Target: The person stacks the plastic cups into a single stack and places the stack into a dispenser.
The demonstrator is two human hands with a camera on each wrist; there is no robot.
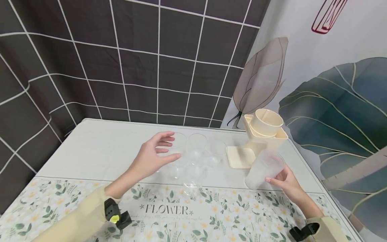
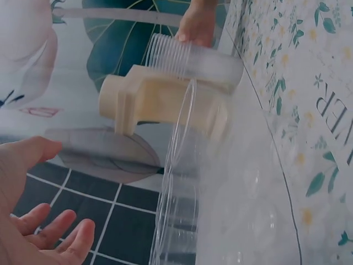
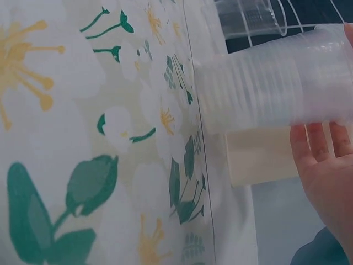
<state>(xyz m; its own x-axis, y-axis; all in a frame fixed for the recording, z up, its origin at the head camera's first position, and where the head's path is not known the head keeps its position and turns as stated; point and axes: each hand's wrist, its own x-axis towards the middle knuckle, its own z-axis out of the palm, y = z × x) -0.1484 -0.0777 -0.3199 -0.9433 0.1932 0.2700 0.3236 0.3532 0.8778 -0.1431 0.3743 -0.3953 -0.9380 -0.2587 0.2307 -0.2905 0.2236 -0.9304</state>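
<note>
My right hand [image 1: 285, 183] grips a stack of clear plastic cups [image 1: 262, 169], thumb on the near side and fingers behind. The stack leans a little, its base close to the table; its ridged rims show in the right wrist view, where the fingers [image 3: 317, 143] press its side. My left hand [image 1: 154, 153] hovers with fingers spread and nothing between them, at the left of several clear cups [image 1: 196, 144] standing in a group. In the left wrist view, the left hand [image 2: 38, 215] is apart from the nearest cup's rim [image 2: 185, 143].
Behind the stack stands a cream-coloured cup holder [image 1: 266, 143] with a round collar on top and a flat base plate [image 1: 241, 157]. A flower-printed mat [image 1: 169, 210] covers the table's near half. A dark grid cloth [image 1: 139, 67] and a leaf-patterned curtain hang behind.
</note>
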